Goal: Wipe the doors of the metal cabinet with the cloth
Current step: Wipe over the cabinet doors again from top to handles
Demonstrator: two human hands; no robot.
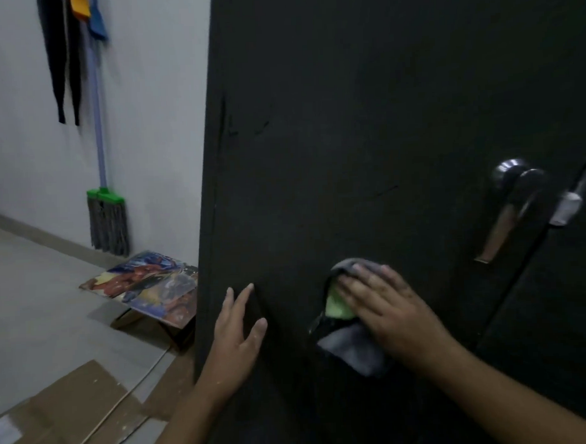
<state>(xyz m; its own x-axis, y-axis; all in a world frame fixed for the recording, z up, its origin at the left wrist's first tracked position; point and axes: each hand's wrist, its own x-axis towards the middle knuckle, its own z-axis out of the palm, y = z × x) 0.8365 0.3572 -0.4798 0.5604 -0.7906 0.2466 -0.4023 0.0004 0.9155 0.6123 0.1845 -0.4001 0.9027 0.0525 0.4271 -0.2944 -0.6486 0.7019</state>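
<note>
Pressing cloth [352,349] flat on cabinet door [364,119] w/ R hand [384,301]: fingers straight and spread, palm down, nothing curled round the fabric. Soft-looking grey cloth, crumpled, w/ lime-green patch showing just left of the fingers and a grey flap hanging below the palm; can't tell how much sits hidden under the hand. Touching same door w/ L hand [237,326], well left of cloth, near panel's left edge; fingers straight, apart, holding nothing. Matte black flat sheet metal, faint scuffs up-left of the grip. Up-right of R hand: handle [513,207], round shiny metal base w/ lever hanging down, blurred. Just right of that, small pale bit at the door seam, too smeared to ID. Past the seam, second door [560,312], same black finish, cut off by frame edge. Far left of L hand: mop [107,218] against pale wall, thin bluish pole, green head, grey stringy strands; dark garments [61,57] hung above, tops cut off. Below-left of mop, colourful printed board [147,286] lying tilted on floor, right end hidden behind cabinet. Below-left of L hand, flat brown cardboard [75,405] w/ thin cord [125,393] across. Both forearms cut off at bottom.
</note>
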